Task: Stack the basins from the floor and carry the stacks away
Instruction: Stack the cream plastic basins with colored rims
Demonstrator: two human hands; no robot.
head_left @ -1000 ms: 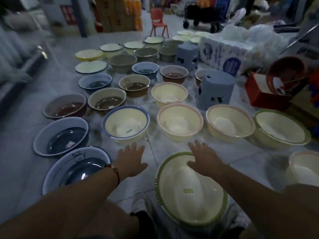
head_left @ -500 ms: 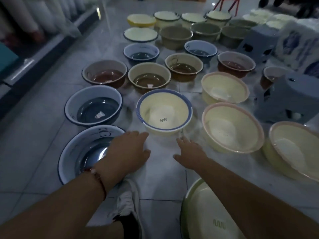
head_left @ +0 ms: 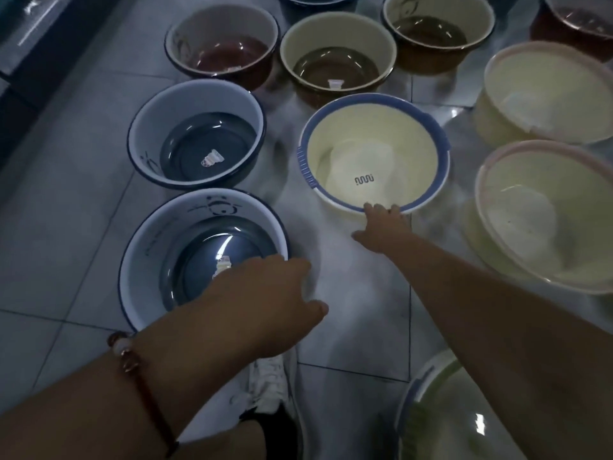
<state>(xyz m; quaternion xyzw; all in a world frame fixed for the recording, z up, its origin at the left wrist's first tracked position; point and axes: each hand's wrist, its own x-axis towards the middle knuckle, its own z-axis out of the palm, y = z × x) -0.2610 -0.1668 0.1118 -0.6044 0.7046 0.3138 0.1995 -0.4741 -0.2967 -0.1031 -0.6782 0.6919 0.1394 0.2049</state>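
Several plastic basins stand on the tiled floor. My right hand (head_left: 384,224) reaches forward and its fingertips touch the near rim of a cream basin with a blue rim (head_left: 374,151); the thumb sticks out to the left. My left hand (head_left: 265,300), fingers relaxed and holding nothing, hovers over the right edge of a white basin with a navy bottom and a panda drawing (head_left: 159,260). A matching navy-bottomed basin (head_left: 195,134) sits just behind that one. Two cream basins with pink rims (head_left: 544,214) (head_left: 544,91) stand to the right.
Behind are a red-bottomed basin (head_left: 225,44) and two brown-bottomed basins (head_left: 335,58) (head_left: 434,28). A green-rimmed basin (head_left: 441,410) lies at the lower right under my right arm. My white shoe (head_left: 272,386) stands between the near basins. A dark ledge (head_left: 33,34) runs along the far left.
I have leaned forward and left. My right hand moved from the bare floor up to the blue-rimmed basin's near rim. My left hand stays over the panda basin's right edge.
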